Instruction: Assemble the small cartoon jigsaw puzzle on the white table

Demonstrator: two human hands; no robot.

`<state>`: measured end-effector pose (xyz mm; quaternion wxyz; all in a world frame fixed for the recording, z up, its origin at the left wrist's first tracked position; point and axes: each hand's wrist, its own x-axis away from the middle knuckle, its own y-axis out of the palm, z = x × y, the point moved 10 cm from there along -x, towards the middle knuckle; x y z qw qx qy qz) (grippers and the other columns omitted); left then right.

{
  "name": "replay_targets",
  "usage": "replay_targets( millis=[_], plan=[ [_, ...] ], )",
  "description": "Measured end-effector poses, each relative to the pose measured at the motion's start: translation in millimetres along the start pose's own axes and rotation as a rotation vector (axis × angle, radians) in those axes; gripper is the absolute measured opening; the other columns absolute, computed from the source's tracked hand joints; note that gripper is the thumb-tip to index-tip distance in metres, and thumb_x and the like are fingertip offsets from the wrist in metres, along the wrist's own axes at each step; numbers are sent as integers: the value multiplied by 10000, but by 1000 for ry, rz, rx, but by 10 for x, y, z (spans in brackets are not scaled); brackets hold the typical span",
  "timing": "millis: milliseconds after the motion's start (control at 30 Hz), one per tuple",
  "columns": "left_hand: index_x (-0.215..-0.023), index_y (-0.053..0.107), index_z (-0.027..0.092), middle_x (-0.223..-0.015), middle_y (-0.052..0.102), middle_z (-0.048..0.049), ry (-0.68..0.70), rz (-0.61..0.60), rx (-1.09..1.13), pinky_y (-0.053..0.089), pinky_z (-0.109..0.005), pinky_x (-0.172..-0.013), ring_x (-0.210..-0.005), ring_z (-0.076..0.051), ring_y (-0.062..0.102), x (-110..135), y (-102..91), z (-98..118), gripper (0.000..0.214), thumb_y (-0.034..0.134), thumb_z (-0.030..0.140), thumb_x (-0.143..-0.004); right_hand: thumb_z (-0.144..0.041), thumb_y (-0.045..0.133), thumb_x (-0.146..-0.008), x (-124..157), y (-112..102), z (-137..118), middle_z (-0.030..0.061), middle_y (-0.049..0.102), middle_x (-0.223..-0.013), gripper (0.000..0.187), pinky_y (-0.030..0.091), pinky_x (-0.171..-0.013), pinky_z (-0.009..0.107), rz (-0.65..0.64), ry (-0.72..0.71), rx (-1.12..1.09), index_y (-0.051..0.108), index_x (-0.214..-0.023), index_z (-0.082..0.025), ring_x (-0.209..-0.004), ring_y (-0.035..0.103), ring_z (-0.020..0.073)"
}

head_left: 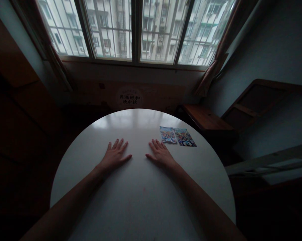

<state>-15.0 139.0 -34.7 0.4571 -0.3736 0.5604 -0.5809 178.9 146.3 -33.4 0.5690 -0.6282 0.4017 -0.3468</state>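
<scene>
My left hand [117, 152] lies flat on the white round table [138, 197], palm down, with its fingers spread. Across a short gap, my right hand [161, 154] rests the same way, thumb pointing toward the left one. Neither holds anything. Just beyond the right fingertips lie two flat, colourful printed pieces side by side: a smaller one [168, 135] on the left and a slightly larger one [184, 137] on the right. Both carry a busy blue and multicoloured print; whether they are packets or cards I cannot tell. My right hand is close to the smaller one but apart from it.
Behind the table stands a long cardboard panel [161, 92] with Chinese lettering, under a barred window [110, 30]. A wooden bench or low table [206, 117] is beyond the right edge, near a leaning framed piece [256, 97]. Dark brown furniture [12, 110] fills the left.
</scene>
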Motion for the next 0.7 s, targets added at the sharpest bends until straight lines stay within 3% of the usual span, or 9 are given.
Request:
replay_targets(
  millis=[700],
  plan=[
    [-1447, 295, 211, -1517, 222, -121, -10, 3, 15, 64, -537, -1096, -1394, -337, 143, -2, 0, -18, 783, 321, 693, -830, -696, 199, -851, -4, 5, 12, 104, 163, -1532, 799, 97, -1133, 416, 1, 4, -23, 271, -1453, -174, -1410, 122, 260]
  ],
)
